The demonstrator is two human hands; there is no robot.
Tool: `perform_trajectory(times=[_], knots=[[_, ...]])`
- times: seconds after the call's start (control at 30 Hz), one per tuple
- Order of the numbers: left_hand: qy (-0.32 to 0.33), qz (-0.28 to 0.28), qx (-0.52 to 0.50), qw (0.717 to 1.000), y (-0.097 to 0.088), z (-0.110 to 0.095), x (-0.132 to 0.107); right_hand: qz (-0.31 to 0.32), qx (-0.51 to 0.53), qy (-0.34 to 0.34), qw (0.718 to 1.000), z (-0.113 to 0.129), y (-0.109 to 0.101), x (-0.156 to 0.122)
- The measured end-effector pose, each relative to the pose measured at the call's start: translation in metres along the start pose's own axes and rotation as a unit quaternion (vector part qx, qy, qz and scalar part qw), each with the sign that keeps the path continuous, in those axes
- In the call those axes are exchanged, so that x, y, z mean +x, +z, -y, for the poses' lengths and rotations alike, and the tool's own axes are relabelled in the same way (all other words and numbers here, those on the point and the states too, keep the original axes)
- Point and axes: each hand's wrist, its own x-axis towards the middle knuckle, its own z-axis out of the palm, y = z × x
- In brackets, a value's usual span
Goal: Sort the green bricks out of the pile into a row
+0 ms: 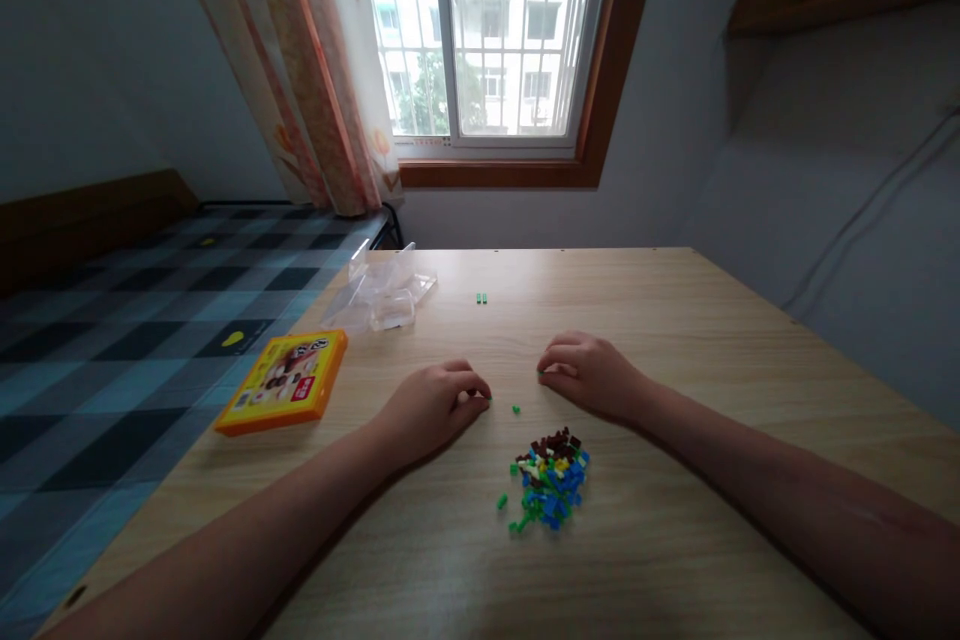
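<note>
**Table** (675,320): pale wood, set below a window (495,30).

**Left hand** (439,405): laid knuckles-up on the table, fingers curled shut, tips turned toward the right hand. A green speck (488,401) is seen at the tips. Whether it is pinched or only touched cannot be told.

**Right hand** (589,375): laid knuckles-up, fingers likewise curled shut, tips lowered to the table. A second speck (541,375), also green, is seen at the tips. Whether it is held cannot be told.

**Green brick** (516,409): lying loose on the table between the two hands, touched by neither.

**Pile** (550,480): small bricks in brown, blue, green, yellow and white, heaped nearer the person than the hands and apart from both. A stray brick (501,500), green, is found just left of it.

**Green pair** (481,298): two small pieces side by side, farther up the table, well apart from the hands.

**Box** (281,382): flat, orange and yellow, placed at the table's left edge, near the left hand.

**Wrap** (382,292): clear plastic packaging, beyond the box.

**Bed** (150,320): checked cover in blue, grey and black, left of the table.

**Curtain** (315,70): patterned, hung at the window's left.
</note>
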Motion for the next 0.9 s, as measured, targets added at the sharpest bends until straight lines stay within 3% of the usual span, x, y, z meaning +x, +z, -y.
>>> perform_trajectory(times=[0.27,0.47,0.7,0.9], knots=[[0.045,-0.024,0.154,0.987,0.004,-0.004,0.0,-0.052,-0.032,0.019,0.998,-0.01,0.012,0.005],[0.0,-0.026,0.2,0.98,0.011,-0.009,0.008,-0.042,-0.027,-0.007,0.999,-0.009,0.012,0.006],[-0.061,-0.031,0.221,0.973,0.016,-0.002,0.037,-0.062,-0.013,0.002,0.998,-0.009,0.017,0.01],[-0.068,-0.05,0.216,0.973,0.019,0.01,0.071,-0.036,0.057,0.041,0.997,-0.03,0.024,0.028]])
